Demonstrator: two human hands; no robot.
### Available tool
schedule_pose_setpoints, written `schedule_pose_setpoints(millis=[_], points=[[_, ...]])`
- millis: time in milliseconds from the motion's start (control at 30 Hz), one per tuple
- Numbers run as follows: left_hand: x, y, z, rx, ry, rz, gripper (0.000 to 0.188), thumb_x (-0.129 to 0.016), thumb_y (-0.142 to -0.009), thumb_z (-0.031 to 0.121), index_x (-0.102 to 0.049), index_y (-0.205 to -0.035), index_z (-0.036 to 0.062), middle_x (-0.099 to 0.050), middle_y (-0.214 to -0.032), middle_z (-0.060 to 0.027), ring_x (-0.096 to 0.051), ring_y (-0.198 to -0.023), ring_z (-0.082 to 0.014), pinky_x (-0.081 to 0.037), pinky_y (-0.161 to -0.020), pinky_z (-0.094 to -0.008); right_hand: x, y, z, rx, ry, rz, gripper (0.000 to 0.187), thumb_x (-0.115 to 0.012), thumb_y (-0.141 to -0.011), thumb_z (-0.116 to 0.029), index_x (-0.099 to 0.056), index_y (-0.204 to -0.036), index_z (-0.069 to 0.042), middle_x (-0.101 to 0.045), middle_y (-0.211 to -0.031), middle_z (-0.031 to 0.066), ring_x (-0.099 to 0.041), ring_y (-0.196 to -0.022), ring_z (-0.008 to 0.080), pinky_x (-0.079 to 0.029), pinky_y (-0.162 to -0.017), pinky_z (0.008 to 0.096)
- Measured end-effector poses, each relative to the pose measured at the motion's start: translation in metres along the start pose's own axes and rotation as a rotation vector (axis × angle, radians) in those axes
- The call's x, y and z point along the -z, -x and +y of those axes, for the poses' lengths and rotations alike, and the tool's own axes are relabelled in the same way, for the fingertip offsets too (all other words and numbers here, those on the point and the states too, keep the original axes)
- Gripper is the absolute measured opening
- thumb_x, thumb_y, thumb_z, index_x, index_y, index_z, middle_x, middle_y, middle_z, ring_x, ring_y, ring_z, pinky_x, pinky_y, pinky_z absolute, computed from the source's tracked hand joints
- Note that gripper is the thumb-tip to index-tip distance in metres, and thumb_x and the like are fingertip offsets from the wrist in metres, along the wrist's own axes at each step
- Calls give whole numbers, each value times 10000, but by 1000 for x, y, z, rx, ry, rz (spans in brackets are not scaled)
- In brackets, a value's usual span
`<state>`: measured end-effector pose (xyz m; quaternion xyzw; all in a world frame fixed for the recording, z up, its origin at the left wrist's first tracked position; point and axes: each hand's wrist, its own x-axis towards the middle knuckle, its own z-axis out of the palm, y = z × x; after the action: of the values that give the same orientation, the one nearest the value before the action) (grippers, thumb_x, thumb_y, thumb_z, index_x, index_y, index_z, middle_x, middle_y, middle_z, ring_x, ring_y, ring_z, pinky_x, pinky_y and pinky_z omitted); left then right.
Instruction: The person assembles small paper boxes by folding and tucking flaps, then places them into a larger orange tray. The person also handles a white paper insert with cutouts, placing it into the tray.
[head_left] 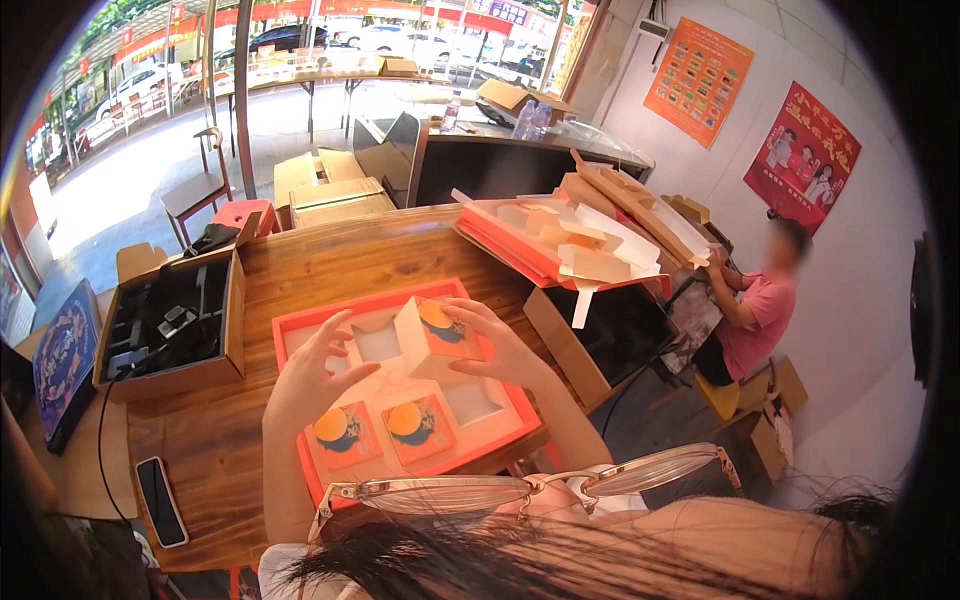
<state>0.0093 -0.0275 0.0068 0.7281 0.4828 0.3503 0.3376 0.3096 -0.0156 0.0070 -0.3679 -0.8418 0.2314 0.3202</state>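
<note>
My right hand (pixel 500 350) grips a small cube-shaped box (pixel 438 345) with white sides and an orange top printed with a yellow disc and dark blue shape. The box is tilted over the far part of a large red tray-like box (pixel 515 412) with a pale insert. Over the tray's left side, my left hand (pixel 318 370) is open, fingers curved and apart, with nothing in it. Two similar small boxes, one at the near left (pixel 345 437) and one beside it (pixel 418 427), sit in the insert. Bare hollows show at the far middle and near right.
A phone (pixel 162 502) lies at the wooden table's near left. Left of the tray stands a cardboard box (pixel 232 335) with black lining and a cable. Red and white opened cartons (pixel 560 245) are stacked at the far right. Beyond them sits a person in pink (pixel 765 315).
</note>
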Motion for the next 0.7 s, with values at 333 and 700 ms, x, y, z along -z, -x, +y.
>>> schedule_pose_setpoints(millis=[333,700], points=[[-2,0,10,-110,19,192,910,-809,-716,263,-295,-1444,81,-423,-1398,-164,-443,-1267,-321,-409,-1015,-407,-30,-64,-43,26,-155,218,712,-783,-741,-222,-446,-1354,-90,-345,-1446,131,-360,-1327,281,-335,-1068,390],[-8,-7,5,-261,-96,260,752,-736,-700,11,-406,-1371,92,-414,-1394,-142,-417,-1284,-331,-396,-1037,-401,-57,-59,-7,-25,-317,167,660,-715,-822,-309,-421,-1372,-96,-361,-1421,135,-352,-1321,262,-310,-1067,406]])
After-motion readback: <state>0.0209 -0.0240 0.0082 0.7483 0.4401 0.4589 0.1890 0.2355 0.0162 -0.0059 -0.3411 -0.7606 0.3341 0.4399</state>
